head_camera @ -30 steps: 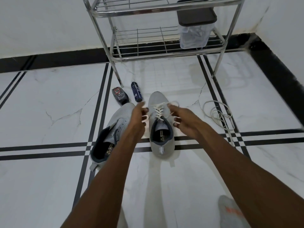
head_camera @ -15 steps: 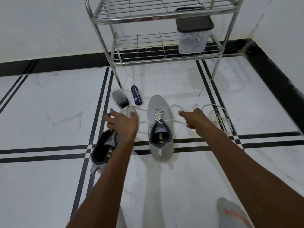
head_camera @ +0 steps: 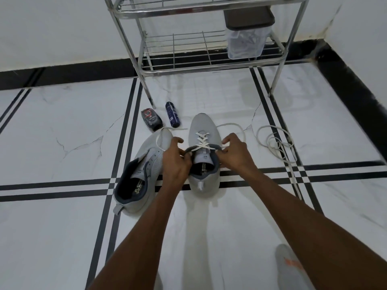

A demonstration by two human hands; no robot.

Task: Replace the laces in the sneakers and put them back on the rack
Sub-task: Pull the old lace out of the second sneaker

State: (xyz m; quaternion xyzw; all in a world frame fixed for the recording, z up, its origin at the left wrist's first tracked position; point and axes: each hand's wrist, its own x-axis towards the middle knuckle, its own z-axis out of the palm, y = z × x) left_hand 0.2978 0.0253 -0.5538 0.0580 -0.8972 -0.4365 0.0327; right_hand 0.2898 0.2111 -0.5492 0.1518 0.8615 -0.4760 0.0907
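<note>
Two grey sneakers stand on the white tiled floor. The right sneaker point(head_camera: 204, 126) carries a white lace point(head_camera: 202, 141) criss-crossed up its eyelets. My left hand point(head_camera: 174, 158) pinches the lace's left end at the collar, and that end loops over the left sneaker point(head_camera: 144, 164), which has no lace. My right hand point(head_camera: 235, 152) pinches the right end beside the collar. A second white lace point(head_camera: 276, 145) lies loose in coils on the floor to the right. The metal rack point(head_camera: 209, 63) stands behind the shoes.
A clear box with a dark lid point(head_camera: 247, 32) sits on the rack's lower shelf. A dark flat bottle point(head_camera: 151, 121) and a blue spray can point(head_camera: 172, 114) lie by the rack's left leg. A grey sock with orange print point(head_camera: 291, 266) shows at bottom right. Walls close the corner at right.
Both hands, spread wide pulling the lace ends half a second ago, have come back together at the right sneaker's collar. The lace ends now hang slack in loops.
</note>
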